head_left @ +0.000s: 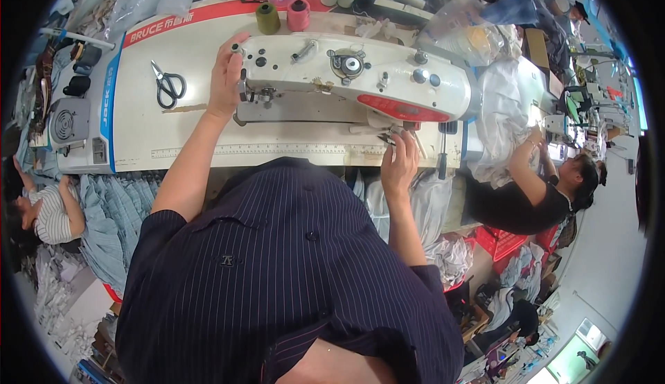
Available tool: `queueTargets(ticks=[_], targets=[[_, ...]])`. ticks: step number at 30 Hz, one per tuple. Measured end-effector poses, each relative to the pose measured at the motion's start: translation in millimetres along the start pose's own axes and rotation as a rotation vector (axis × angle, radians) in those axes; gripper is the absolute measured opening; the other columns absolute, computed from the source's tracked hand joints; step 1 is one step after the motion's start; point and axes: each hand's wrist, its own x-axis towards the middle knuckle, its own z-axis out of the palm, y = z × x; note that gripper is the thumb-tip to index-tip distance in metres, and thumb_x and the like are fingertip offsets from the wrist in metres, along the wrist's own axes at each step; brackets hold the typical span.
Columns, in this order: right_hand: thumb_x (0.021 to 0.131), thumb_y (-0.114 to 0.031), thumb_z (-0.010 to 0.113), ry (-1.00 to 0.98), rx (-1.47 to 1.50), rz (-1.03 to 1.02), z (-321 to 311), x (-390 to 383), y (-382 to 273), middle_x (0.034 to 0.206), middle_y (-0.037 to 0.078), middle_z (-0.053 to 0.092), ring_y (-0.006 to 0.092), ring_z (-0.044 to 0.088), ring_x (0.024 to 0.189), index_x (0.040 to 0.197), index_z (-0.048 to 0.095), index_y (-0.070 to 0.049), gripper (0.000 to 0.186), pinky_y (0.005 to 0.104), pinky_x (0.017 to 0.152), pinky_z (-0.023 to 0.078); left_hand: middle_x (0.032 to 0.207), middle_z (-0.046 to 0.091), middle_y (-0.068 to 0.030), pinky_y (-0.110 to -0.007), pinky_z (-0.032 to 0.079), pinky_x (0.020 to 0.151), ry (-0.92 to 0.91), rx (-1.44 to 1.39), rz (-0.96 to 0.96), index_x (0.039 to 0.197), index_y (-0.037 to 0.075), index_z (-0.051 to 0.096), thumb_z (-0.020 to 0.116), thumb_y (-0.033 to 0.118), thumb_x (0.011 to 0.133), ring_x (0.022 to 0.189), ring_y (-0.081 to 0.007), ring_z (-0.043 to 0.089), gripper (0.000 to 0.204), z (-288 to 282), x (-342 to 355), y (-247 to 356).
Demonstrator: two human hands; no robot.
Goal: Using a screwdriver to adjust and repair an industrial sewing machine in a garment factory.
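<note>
A white industrial sewing machine with a red panel lies across the pale table in front of me. My left hand is wrapped around the machine's left end, its fingertips over the top edge. Below the red panel, my right hand has its fingers bent together near the table's front edge. A small dark, pointed piece shows at those fingertips, but I cannot make out what it is. To the left lie black-handled scissors. Behind the machine stand an olive thread cone and a pink thread cone.
A ruler strip runs along the front edge, and a dark screwdriver lies right of my right hand. Plastic bags crowd the back right. A co-worker in black handles white fabric on the right; another person sits left.
</note>
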Motion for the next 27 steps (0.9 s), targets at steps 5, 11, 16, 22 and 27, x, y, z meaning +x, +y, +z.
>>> queueTargets(ticks=[5,11,16,22,27], targets=[[0.075,-0.012,0.075,0.276,0.193,-0.244,-43.0,72.9,-76.9,0.120,0.013,0.060,0.0367,0.055,0.114,0.109,0.066,-0.007,0.036,0.0460,0.097,0.043,0.136,0.048,-0.0144,-0.032,0.031,0.109,-0.052,0.105,0.101,0.133,-0.003,0.048,0.041,0.031,0.099,0.127,-0.0243,0.046,0.048,-6.2,1.9,-2.5],[0.065,-0.037,0.084,-0.007,-0.104,-0.253,-8.5,105.1,-65.5,0.151,0.013,0.035,0.0369,0.028,0.140,0.138,0.046,-0.017,0.085,0.0604,0.111,0.016,0.146,0.039,-0.0200,-0.036,0.024,0.114,-0.147,0.229,0.077,0.149,0.000,0.027,0.041,0.045,0.099,0.138,-0.0297,0.035,0.068,-19.2,-16.1,-6.2],[0.059,-0.036,0.086,0.018,-0.171,-0.278,-0.4,106.4,-60.6,0.148,0.010,0.038,0.0341,0.030,0.138,0.136,0.046,-0.019,0.088,0.0570,0.110,0.017,0.150,0.035,-0.0192,-0.039,0.025,0.116,-0.227,0.160,-0.142,0.151,0.000,0.022,0.066,0.036,0.086,0.140,-0.0292,0.033,0.086,-33.1,-24.3,-11.1],[0.058,-0.028,0.085,-0.014,-0.205,-0.297,0.1,110.5,-63.7,0.147,0.012,0.037,0.0363,0.031,0.136,0.132,0.046,-0.018,0.084,0.0566,0.111,0.018,0.144,0.043,-0.0178,-0.038,0.032,0.112,-0.253,0.085,-0.206,0.150,0.003,0.023,0.083,0.035,0.065,0.134,-0.0282,0.042,0.109,-29.0,-9.0,-24.1],[0.073,-0.029,0.076,0.044,-0.240,-0.291,5.7,110.1,-60.6,0.141,0.011,0.044,0.0354,0.038,0.134,0.126,0.049,-0.023,0.061,0.0556,0.113,0.018,0.139,0.042,-0.0165,-0.039,0.037,0.108,-0.204,-0.068,-0.114,0.147,-0.001,0.019,0.090,0.052,0.054,0.127,-0.0284,0.047,0.129,-20.3,-15.0,-63.1]])
